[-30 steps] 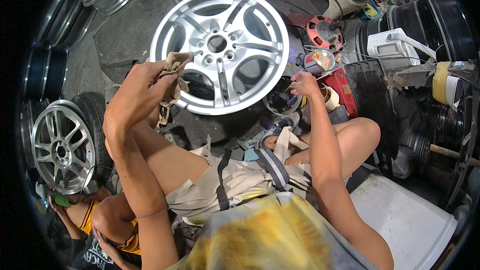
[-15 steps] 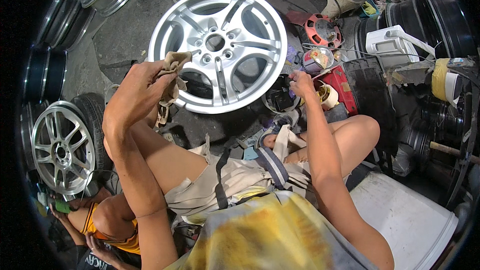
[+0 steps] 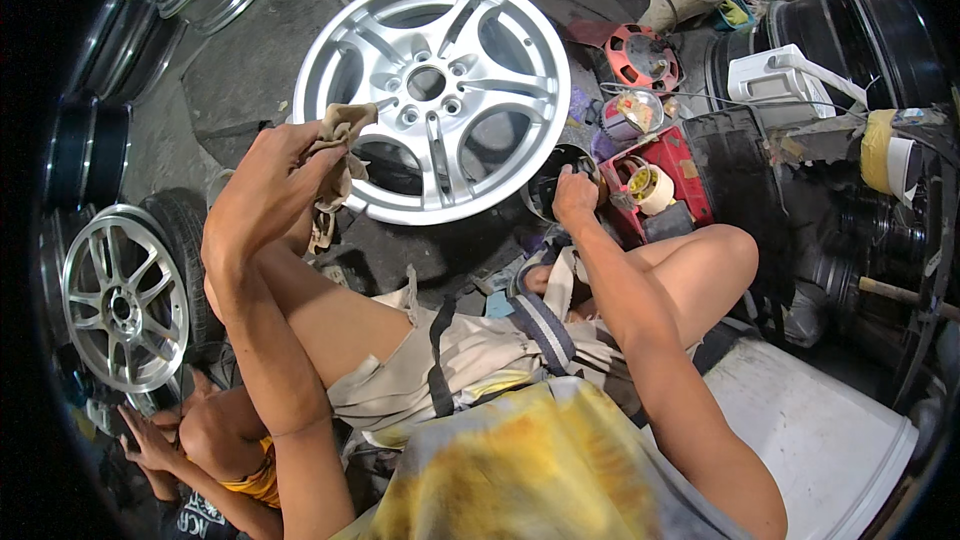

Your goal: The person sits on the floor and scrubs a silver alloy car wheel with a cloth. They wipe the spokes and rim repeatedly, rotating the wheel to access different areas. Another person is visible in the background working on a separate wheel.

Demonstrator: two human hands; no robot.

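A silver alloy wheel (image 3: 545,90) lies face up in front of me. At its near left edge, my left hand (image 3: 283,160) grips a crumpled beige rag (image 3: 345,135), held up close to the rim. My right hand (image 3: 576,194) is closed, with the thumb on top, at the mouth of a round dark can (image 3: 540,202) beside the wheel's near right edge. Whatever its fingers hold is hidden.
To the right sit a red tray (image 3: 687,170) with a tape roll (image 3: 655,190), and a small paint tin (image 3: 630,115). Another wheel (image 3: 125,305) leans at the left, near a seated person's hand (image 3: 150,440). A white lid (image 3: 810,440) lies at my right.
My right hand has moved left and slightly nearer, from beside the paint tin to the dark can. My left hand keeps the rag in almost the same place. The neighbour's hands have shifted.
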